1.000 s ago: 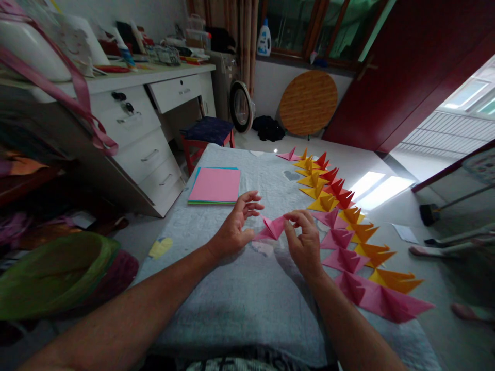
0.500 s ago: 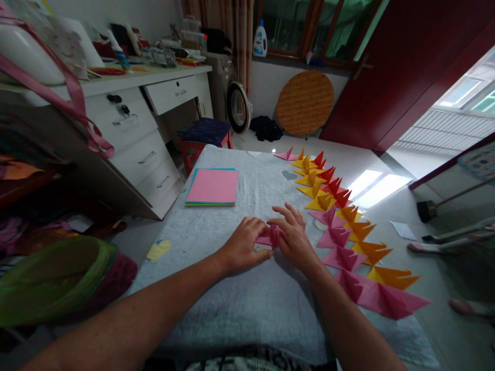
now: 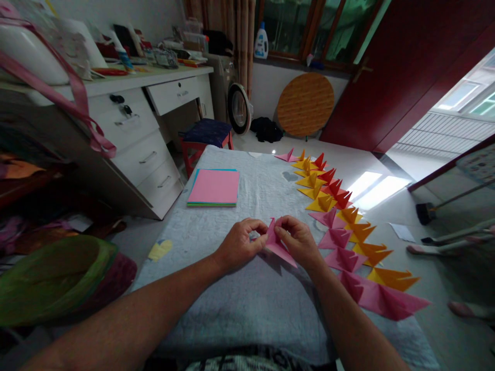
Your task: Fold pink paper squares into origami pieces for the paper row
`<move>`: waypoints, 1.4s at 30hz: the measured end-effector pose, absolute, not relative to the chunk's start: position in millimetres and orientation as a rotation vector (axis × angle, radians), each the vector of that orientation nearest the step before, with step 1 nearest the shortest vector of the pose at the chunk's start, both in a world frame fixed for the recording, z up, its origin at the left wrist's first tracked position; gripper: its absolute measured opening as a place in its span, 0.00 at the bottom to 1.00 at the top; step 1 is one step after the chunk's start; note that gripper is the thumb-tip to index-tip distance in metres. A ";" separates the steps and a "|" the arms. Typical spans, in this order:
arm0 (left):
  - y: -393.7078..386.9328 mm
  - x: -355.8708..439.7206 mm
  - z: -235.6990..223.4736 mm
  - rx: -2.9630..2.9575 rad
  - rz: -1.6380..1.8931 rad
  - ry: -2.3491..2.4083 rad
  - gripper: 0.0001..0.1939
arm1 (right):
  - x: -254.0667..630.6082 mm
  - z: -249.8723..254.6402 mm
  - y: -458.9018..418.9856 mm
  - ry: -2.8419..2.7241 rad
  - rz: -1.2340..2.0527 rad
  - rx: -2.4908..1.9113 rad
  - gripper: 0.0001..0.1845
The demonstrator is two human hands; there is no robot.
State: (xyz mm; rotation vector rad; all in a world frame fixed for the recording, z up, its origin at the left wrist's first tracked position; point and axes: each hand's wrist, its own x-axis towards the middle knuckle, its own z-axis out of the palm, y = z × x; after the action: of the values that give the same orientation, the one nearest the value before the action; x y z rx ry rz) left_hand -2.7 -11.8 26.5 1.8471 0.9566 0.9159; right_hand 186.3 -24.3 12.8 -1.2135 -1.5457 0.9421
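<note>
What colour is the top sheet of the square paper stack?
The top sheet is plain pink, seen best in the head view.

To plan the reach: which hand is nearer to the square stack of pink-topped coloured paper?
Left. The paper stack lies ahead and left of both: left hand closer, right hand farther right.

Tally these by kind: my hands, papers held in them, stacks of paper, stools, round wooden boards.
Hands (left hand, right hand): 2
Folded pink paper: 1
Paper stack: 1
Stool: 1
Round wooden board: 1
Total: 6
</note>
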 end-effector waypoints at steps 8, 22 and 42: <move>-9.6 -5.0 26.9 1.724 0.962 0.947 0.07 | 179.0 20.9 -27.0 -1.399 1.291 -1.079 0.14; -3.8 -7.4 25.3 1.503 1.032 0.852 0.09 | 174.7 21.9 -33.5 -1.693 1.158 -1.137 0.12; -6.1 1.8 17.5 1.156 0.943 0.741 0.16 | 175.1 33.4 -37.9 -1.808 0.571 -1.264 0.06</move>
State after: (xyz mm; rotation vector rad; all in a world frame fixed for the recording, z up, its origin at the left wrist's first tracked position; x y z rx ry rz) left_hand 1.8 -6.1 17.5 1.1562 0.7409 0.9425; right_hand 175.1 -37.9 33.4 -1.2639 -1.8077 0.5707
